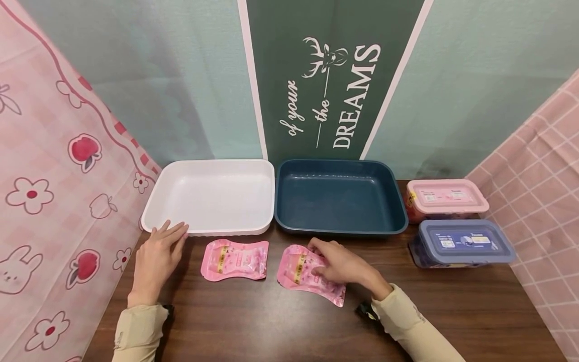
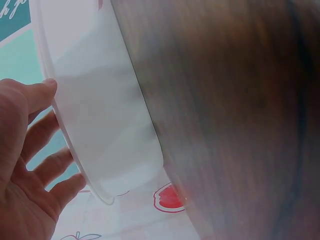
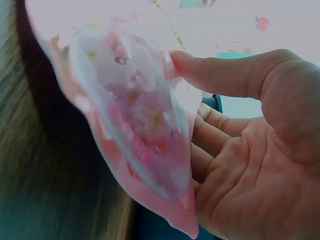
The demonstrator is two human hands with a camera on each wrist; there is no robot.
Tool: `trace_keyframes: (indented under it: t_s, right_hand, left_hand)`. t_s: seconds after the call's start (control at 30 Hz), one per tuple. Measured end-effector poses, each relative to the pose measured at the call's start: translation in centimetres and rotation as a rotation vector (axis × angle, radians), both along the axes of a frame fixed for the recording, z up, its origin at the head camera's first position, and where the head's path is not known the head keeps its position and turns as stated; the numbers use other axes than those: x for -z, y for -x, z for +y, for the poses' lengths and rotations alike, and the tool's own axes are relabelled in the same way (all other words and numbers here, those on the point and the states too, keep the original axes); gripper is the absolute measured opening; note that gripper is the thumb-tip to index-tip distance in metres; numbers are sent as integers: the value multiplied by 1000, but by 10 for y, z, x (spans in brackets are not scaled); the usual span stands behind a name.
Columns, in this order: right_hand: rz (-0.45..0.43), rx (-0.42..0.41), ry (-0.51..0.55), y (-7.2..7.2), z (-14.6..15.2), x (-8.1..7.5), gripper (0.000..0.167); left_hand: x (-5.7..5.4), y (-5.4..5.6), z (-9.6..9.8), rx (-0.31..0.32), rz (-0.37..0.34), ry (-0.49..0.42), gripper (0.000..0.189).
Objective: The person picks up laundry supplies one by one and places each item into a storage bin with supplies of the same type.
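My right hand (image 1: 339, 262) pinches a pink pouch (image 1: 294, 269) by its upper edge, in front of the dark blue tray (image 1: 339, 233). The right wrist view shows the thumb on the near face of this pouch (image 3: 135, 115) and the fingers behind it. A second pink pouch (image 1: 235, 260) lies flat on the table to its left, below the white tray (image 1: 208, 233). My left hand (image 1: 156, 259) rests its fingertips on the front left rim of the white tray. In the left wrist view its fingers are spread along that rim.
At the right stand a pink lidded box (image 1: 448, 196) and a blue lidded box (image 1: 468, 242). The two trays sit side by side against a green curtain (image 1: 181, 100). Patterned pink cloths (image 1: 45, 151) hang at both sides of the brown wooden table (image 1: 253, 322).
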State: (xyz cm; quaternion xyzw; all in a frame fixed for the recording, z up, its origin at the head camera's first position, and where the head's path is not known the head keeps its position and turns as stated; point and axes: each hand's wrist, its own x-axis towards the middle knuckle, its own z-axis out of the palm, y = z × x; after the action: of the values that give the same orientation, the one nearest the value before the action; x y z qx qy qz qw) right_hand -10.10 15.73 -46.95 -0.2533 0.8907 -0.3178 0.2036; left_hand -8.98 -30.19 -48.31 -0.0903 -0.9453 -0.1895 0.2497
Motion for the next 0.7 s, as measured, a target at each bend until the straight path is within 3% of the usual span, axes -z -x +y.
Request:
trace_keyframes:
  t_s: [0.37,0.7]
  right_hand:
    - [-57,-21,41,0,1,-8,35]
    - [-45,-25,53,1,0,-18,34]
  left_hand:
    - [0,1,1,2,5,-10,29]
    - [-1,1,2,1,5,-17,28]
